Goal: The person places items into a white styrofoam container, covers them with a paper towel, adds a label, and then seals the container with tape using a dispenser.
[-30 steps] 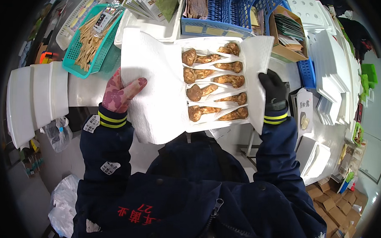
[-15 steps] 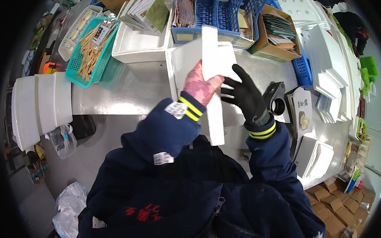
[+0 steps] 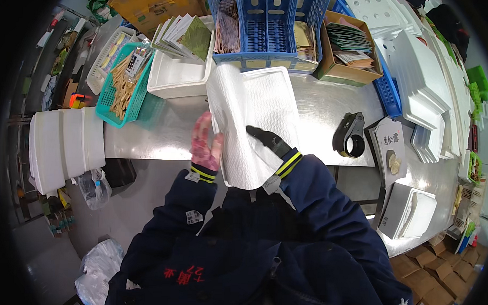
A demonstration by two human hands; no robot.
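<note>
Head view: red lettering is borne on the chest of the dark jacket (image 3: 213, 264) in the lower part of the frame, and a small white printed label (image 3: 194, 217) is fixed to its left sleeve. Large dark characters are printed on a white package (image 3: 389, 141) at the right. At the centre, a white paper sheet (image 3: 234, 152) is draped over the left part of a white foam tray (image 3: 290, 92). At the sheet's left edge, the left hand (image 3: 205, 141), gloved in patterned pink, is noted with fingers and thumb parted; nothing is clasped. The right hand (image 3: 269, 141), gloved in black, is laid on the sheet with fingers extended; whether paper is pinched cannot be told. At upper left, wooden sticks (image 3: 121, 89) are contained in a teal basket (image 3: 137, 104), and printed cards (image 3: 170, 37) in a white foam box (image 3: 176, 90). At top centre, packets are held in the outer compartments of a blue crate (image 3: 252, 60). Dark green packets (image 3: 347, 38) are held in a cardboard box (image 3: 350, 75) at upper right.
</note>
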